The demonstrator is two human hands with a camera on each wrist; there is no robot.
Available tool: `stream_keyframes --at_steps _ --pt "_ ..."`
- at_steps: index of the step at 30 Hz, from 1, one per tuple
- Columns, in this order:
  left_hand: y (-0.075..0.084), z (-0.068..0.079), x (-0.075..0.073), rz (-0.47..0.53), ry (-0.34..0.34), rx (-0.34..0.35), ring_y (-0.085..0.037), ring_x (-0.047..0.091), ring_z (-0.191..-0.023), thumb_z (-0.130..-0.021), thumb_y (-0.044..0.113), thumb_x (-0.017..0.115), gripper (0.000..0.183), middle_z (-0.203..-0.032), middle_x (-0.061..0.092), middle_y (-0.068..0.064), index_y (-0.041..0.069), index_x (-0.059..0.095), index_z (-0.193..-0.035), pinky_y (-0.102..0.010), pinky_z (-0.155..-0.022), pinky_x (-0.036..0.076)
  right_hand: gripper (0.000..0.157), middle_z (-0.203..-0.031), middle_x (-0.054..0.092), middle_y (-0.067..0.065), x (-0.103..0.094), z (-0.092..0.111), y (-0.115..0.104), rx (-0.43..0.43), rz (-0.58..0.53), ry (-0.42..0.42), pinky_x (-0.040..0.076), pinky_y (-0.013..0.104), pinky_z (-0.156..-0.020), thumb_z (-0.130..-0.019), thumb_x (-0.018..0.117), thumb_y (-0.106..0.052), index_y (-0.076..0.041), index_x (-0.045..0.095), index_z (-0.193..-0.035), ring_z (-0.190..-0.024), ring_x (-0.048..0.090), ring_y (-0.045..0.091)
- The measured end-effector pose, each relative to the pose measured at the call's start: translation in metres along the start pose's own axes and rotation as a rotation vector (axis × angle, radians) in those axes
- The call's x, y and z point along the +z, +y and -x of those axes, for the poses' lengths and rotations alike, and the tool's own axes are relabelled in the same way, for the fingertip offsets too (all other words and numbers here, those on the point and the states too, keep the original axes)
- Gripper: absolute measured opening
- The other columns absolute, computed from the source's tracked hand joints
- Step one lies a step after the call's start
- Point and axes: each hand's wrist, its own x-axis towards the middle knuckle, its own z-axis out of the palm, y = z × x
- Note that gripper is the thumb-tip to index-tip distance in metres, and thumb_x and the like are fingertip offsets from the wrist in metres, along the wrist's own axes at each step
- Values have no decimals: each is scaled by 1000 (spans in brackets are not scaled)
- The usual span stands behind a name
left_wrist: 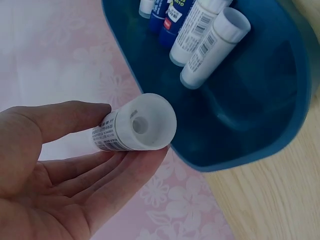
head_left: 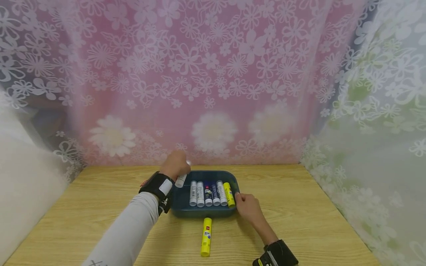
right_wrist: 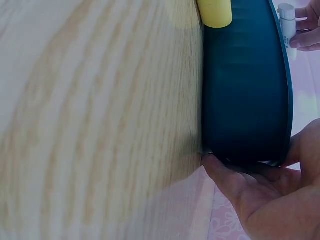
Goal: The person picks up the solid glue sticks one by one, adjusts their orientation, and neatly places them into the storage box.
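My left hand (head_left: 174, 165) pinches a white glue stick (left_wrist: 134, 125) between thumb and fingers, over the left part of a dark teal plastic tray (head_left: 199, 213). The stick's hollow round end faces the camera in the left wrist view. Grouped side by side in the tray are white glue sticks (head_left: 200, 194), dark blue glue sticks (head_left: 215, 195) and one yellow glue stick (head_left: 229, 194) on the right. My right hand (head_left: 249, 208) grips the tray's right end, thumb at the rim and a fingertip low by the base in the right wrist view.
Another yellow glue stick (head_left: 206, 236) lies on the wooden table (head_left: 316, 221), just in front of the tray. Behind the table hangs a pink flowered curtain (head_left: 213, 92), and a pale flowered sheet (head_left: 376, 166) hangs along the right.
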Motion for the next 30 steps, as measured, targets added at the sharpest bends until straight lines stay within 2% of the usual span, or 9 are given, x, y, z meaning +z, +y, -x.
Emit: stream_keyframes --at_steps 5,10,17,26,30 --pt "-4 -4 10 -4 14 21 -22 56 -54 -75 -1 68 8 -67 60 -11 0 63 -69 -31 -46 49 45 -58 40 -2 0 0 1 3 -3 1 29 24 -50 -107 43 -26 -15 46 -65 -52 37 13" --pt "-2 -4 15 -36 17 -1 -25 59 -61 -77 -2 71 6 -75 63 -14 -4 67 -80 -32 -51 51 44 -58 40 -2 -1 0 1 -5 -5 -1 29 24 -50 -108 42 -26 -14 46 -65 -52 37 13" --pt "-3 1 23 -55 7 -16 -22 52 -59 -80 -1 67 7 -70 56 -9 0 62 -77 -28 -48 42 44 -58 39 -2 -1 1 -1 4 -13 -7 29 25 -50 -108 43 -26 -14 46 -66 -53 37 13" --pt "-10 0 38 -85 13 -49 -23 56 -65 -83 2 69 4 -76 63 -11 -1 68 -86 -29 -52 45 45 -58 40 -2 -1 1 -4 11 -12 6 29 24 -50 -107 44 -26 -14 46 -64 -52 37 13" --pt "-13 1 44 -73 15 -72 -23 56 -63 -83 1 68 2 -76 61 -11 -1 66 -83 -29 -50 45 45 -58 41 -2 -1 2 -5 13 -8 7 29 24 -50 -107 44 -26 -14 47 -65 -53 38 13"
